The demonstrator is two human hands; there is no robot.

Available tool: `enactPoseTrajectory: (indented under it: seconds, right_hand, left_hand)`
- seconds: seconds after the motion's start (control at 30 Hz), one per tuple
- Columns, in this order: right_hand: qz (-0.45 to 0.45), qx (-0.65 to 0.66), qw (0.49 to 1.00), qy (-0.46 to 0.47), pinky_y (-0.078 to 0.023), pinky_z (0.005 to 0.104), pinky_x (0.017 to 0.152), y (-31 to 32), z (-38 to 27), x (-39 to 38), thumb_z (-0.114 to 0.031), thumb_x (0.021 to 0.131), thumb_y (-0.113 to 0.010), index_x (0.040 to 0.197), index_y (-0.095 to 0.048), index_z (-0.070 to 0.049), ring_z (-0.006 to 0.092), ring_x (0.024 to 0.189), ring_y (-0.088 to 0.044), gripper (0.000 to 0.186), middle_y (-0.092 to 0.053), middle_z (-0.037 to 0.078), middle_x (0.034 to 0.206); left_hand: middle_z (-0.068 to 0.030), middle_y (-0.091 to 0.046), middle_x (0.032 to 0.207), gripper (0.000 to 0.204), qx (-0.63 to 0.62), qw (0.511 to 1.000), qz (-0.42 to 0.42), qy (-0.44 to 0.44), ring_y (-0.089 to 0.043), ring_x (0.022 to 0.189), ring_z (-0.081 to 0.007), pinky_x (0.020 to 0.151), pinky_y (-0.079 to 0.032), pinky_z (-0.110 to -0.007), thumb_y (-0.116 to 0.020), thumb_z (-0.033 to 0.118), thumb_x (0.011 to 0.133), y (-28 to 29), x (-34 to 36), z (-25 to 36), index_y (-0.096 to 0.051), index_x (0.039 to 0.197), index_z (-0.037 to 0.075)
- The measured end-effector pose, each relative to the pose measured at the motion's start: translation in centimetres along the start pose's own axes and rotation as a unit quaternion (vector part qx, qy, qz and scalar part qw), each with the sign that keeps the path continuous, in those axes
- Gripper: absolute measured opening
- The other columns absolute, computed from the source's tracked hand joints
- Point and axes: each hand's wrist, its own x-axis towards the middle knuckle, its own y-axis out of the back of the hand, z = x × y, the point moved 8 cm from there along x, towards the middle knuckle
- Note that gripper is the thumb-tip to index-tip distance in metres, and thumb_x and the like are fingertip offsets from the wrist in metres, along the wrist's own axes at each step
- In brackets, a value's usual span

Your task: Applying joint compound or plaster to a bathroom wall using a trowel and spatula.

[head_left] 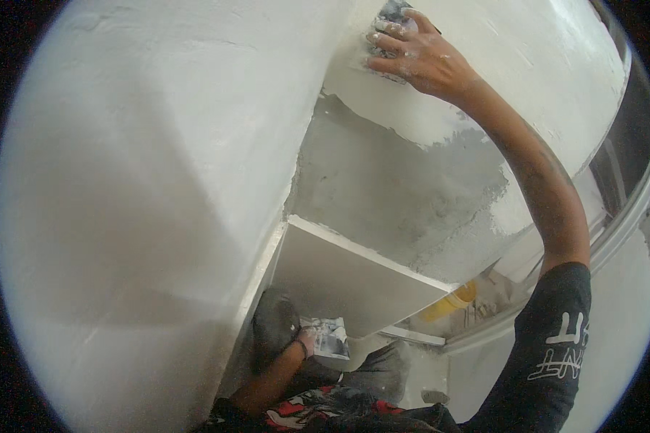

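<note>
High up, my right hand (435,63) presses a putty spreader (393,10) flat against the wall, its fingers spread over the tool's back. White paste coats the fingers and part of the dark spreader. Around it the wall is covered in wet-looking white plaster (513,65). Below lies a bare grey patch (383,180) with a ragged white edge. Down near my lap, my left hand (308,342) is closed on a flat putty plate (332,348) carrying white paste. A dark band circles that wrist. The plate's handle, if any, is hidden.
A smooth white wall (123,130) fills the left side and meets the plastered wall at a corner. A pale ledge (361,270) juts out below the grey patch. Beyond it stands a yellow bucket (451,303). A curved-looking window frame (614,224) runs along the right.
</note>
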Motion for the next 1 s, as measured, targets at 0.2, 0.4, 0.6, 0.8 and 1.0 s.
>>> enactPoseTrajectory:
  seconds: [0.2, 0.4, 0.6, 0.8, 1.0]
  right_hand:
    - [0.004, -0.023, 0.999, -0.022, -0.024, 0.0427, 0.103, 0.2, 0.2, -2.4, -0.009, 0.073, -0.058, 0.094, -0.06, -0.027, 0.0154, 0.112, -0.045, 0.028, -0.052, -0.004, 0.116]
    - [0.02, 0.013, 0.999, -0.046, -0.024, 0.0442, 0.103, -0.1, 1.6, -9.9, -0.008, 0.073, -0.058, 0.087, -0.062, -0.024, 0.0158, 0.113, -0.044, 0.022, -0.053, -0.004, 0.115]
    - [-0.082, -0.016, 0.995, -0.055, -0.02, 0.0459, 0.105, 0.2, 2.6, -18.4, -0.012, 0.075, -0.056, 0.098, -0.058, -0.029, 0.0175, 0.116, -0.041, 0.029, -0.048, -0.004, 0.121]
    - [-0.072, -0.024, 0.992, -0.1, -0.017, 0.0458, 0.106, 2.9, 3.1, -21.1, -0.027, 0.076, -0.057, 0.103, -0.055, -0.032, 0.0161, 0.118, -0.039, 0.028, -0.047, -0.005, 0.123]
    - [0.08, 0.098, 0.992, 0.008, -0.024, 0.056, 0.095, 5.0, -0.1, -4.0, -0.02, 0.083, -0.044, 0.099, -0.055, -0.024, 0.0167, 0.098, -0.053, 0.02, -0.052, 0.001, 0.108]
  left_hand:
    - [-0.015, -0.048, 0.119, 0.047, 0.463, 0.881, 0.071, -0.058, -0.048, 0.109, -0.0267, 0.09, -0.039, -0.034, -0.039, 0.018, 0.08, -1.3, 2.7, -7.7, -0.038, 0.126, 0.007]
    - [-0.0167, -0.053, 0.109, 0.047, 0.464, 0.885, -0.002, 0.031, -0.05, 0.101, -0.031, 0.089, -0.038, -0.038, -0.045, 0.02, 0.075, -0.8, 1.3, -6.1, -0.044, 0.121, 0.006]
    - [-0.013, -0.05, 0.117, 0.044, 0.443, 0.893, -0.014, 0.075, -0.046, 0.109, -0.0274, 0.094, -0.034, -0.034, -0.045, 0.017, 0.078, 0.5, -0.6, -3.5, -0.045, 0.12, 0.007]
    - [-0.0109, -0.048, 0.122, 0.047, 0.372, 0.928, 0.023, 0.014, -0.046, 0.11, -0.0252, 0.096, -0.033, -0.032, -0.05, 0.017, 0.078, 0.5, 0.3, -0.7, -0.042, 0.124, 0.008]
    - [-0.0148, -0.044, 0.125, 0.058, -0.218, 0.965, 0.14, -0.05, -0.045, 0.111, -0.0264, 0.096, -0.033, -0.032, -0.048, 0.017, 0.076, -0.6, 3.3, -17.6, -0.032, 0.13, 0.004]
